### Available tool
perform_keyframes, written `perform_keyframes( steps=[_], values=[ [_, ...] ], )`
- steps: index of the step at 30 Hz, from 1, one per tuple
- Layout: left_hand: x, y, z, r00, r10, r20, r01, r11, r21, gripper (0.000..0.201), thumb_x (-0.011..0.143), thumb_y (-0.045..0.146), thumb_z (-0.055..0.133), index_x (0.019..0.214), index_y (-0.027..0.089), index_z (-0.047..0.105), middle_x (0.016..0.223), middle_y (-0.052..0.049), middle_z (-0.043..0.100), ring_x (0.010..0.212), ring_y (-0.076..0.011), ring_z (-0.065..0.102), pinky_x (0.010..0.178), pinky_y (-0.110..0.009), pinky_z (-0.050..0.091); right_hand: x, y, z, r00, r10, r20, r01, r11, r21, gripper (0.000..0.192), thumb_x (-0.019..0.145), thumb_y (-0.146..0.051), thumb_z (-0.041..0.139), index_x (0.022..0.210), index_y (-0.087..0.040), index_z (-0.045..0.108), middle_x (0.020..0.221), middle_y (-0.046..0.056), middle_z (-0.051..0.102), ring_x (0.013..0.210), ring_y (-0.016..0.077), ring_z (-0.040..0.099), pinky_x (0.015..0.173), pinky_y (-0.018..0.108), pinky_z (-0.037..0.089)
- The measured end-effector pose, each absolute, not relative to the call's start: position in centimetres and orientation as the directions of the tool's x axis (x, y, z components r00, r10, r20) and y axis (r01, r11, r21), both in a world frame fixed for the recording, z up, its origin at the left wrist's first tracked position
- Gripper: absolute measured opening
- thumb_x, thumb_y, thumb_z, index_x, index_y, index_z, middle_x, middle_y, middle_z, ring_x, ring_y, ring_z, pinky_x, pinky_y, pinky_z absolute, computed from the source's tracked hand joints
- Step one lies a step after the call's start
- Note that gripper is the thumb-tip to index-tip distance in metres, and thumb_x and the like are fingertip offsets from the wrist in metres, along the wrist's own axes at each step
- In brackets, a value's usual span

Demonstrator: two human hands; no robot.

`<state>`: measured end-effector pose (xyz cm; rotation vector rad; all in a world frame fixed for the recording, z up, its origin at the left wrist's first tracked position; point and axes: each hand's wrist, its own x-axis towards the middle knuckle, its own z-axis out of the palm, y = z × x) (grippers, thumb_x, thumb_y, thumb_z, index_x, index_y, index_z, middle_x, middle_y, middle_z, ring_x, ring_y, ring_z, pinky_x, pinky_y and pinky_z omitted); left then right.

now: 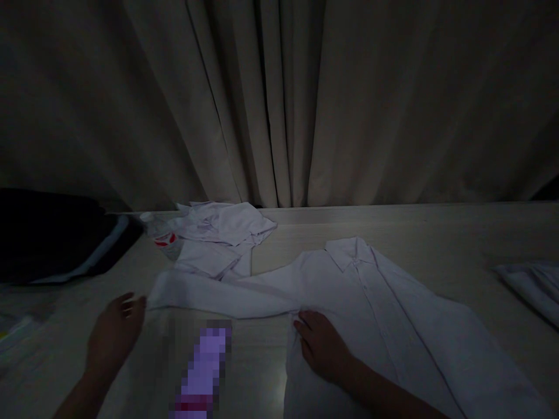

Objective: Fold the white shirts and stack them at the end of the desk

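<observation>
1. Centrally, the white shirt (371, 317) lies front up on the pale surface (458, 244) before me, its collar (349, 256) pointing away from me towards the curtain (371, 116). It runs out of view at the bottom edge.
2. One sleeve (227, 295) reaches out to my left, fairly straight; laid this way, I'd judge, its creases and edges are easy to get at.
3. My right hand (321, 343) rests on the shirt just below the underarm, probably to keep the body from sliding. Its fingers are bent and close together; I cannot tell whether they pinch the cloth or only press on it. That forearm comes in low from the right, across the shirt front.
4. My left hand (117, 329) is at the sleeve's far end, perhaps to steady it there. The fingers are loosely curled, the wrist bent, the forearm rising from the lower left. Whether they have hold of the cuff, I cannot tell.
5. Between my forearms lies a purple object (203, 366), too blurred to name.
6. Beyond the sleeve are a heap of white clothes (222, 230) and, just beside it, a clear bottle (165, 237).
7. Farther out, a dark bundle (48, 233) sits left, and pale cloth (533, 285) right.
</observation>
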<state>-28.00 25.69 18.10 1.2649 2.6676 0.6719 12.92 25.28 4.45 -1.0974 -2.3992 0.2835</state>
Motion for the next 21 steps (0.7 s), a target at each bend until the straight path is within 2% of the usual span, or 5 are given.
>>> perform_keyframes(
  steps=[6,9,12,16,21],
  values=[
    [-14.8,27.6,14.1,-0.048,0.994,0.096,0.999,0.046,0.013,0.05,0.087,0.047,0.032,0.125,0.022,0.052,0.135,-0.017,0.05,0.125,-0.033,0.044,0.099,-0.052,0.036,13.0,25.2,4.7,-0.568,0.759,0.319,0.657,0.651,-0.38,0.044,0.082,-0.016,0.046,0.126,-0.016,0.053,0.131,0.013,0.052,0.121,0.0256,0.045,0.105,0.046,0.037],
    [-13.3,30.8,14.3,-0.149,0.961,0.232,0.983,0.17,-0.071,0.054,0.089,0.044,0.023,0.13,0.017,0.046,0.125,-0.021,0.056,0.114,-0.0352,0.052,0.09,-0.053,0.04,13.0,25.2,4.8,-0.569,0.761,0.312,0.659,0.648,-0.381,0.043,0.083,-0.017,0.046,0.126,-0.017,0.052,0.131,0.012,0.052,0.121,0.0259,0.045,0.105,0.046,0.036],
    [-16.6,34.1,14.5,-0.374,0.925,0.07,0.924,0.379,-0.062,0.06,0.088,0.047,0.022,0.136,0.013,0.034,0.112,-0.025,0.061,0.097,-0.036,0.062,0.074,-0.048,0.046,13.0,25.2,4.7,-0.567,0.761,0.315,0.652,0.649,-0.392,0.042,0.084,-0.018,0.047,0.126,-0.019,0.053,0.131,0.011,0.052,0.121,0.0258,0.045,0.105,0.045,0.037],
    [-20.3,35.9,13.3,-0.387,0.905,-0.178,0.922,0.382,-0.061,0.041,0.085,0.038,0.031,0.108,0.017,0.058,0.1,-0.018,0.068,0.093,-0.0314,0.065,0.071,-0.04,0.048,13.1,25.3,4.5,-0.56,0.767,0.312,0.653,0.641,-0.404,0.043,0.084,-0.019,0.048,0.127,-0.019,0.052,0.132,0.011,0.052,0.123,0.0252,0.044,0.106,0.045,0.036],
    [-19.5,36.5,14.6,-0.404,0.911,-0.083,0.91,0.391,-0.134,0.043,0.085,0.027,0.02,0.103,0.013,0.057,0.094,-0.023,0.068,0.09,-0.036,0.065,0.07,-0.045,0.048,13.1,25.4,5.1,-0.576,0.773,0.267,0.65,0.63,-0.424,0.043,0.084,-0.021,0.048,0.127,-0.019,0.051,0.133,0.009,0.051,0.123,0.0232,0.042,0.108,0.042,0.032]
  ],
)
